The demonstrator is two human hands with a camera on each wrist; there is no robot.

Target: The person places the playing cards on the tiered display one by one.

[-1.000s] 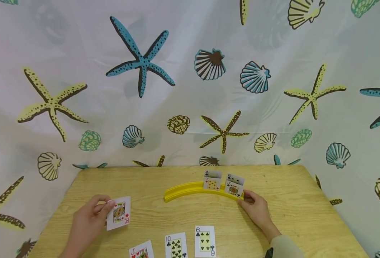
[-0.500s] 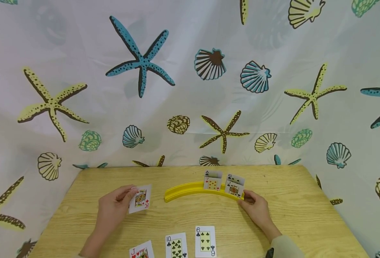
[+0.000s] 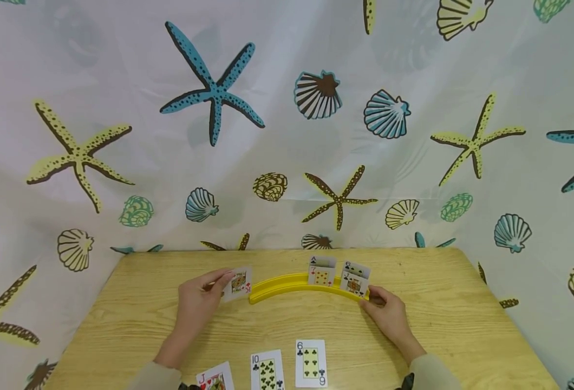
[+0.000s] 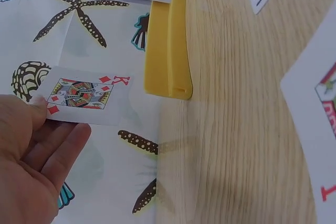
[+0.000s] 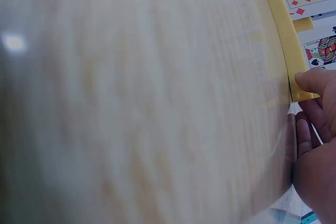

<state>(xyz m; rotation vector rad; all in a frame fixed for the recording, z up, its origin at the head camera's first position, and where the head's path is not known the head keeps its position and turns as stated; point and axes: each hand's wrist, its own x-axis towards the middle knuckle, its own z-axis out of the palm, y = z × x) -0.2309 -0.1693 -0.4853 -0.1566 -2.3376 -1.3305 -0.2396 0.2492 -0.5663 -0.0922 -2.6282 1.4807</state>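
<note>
My left hand (image 3: 200, 295) pinches a king of diamonds (image 3: 238, 284) between thumb and fingers, face toward me, close to the left end of a curved yellow card holder (image 3: 278, 284). The left wrist view shows this king (image 4: 83, 97) apart from the holder's end (image 4: 167, 69). At the holder's right end, my right hand (image 3: 390, 317) grips it, thumb in front and fingers behind. In its slots stand a seven of diamonds (image 3: 321, 277) before a black ace (image 3: 322, 260), and a black jack (image 3: 353, 284) before a black six (image 3: 357, 268).
Face up near the table's front lie a jack of hearts (image 3: 216, 378), a ten of clubs (image 3: 267, 371) and a six of clubs (image 3: 311, 364). A white curtain (image 3: 277, 146) with starfish and shells hangs behind the wooden table (image 3: 443, 336).
My left hand has carried the king of diamonds rightward and farther back, up to the holder's left end. The right hand has kept its grip on the holder, which stays in place.
</note>
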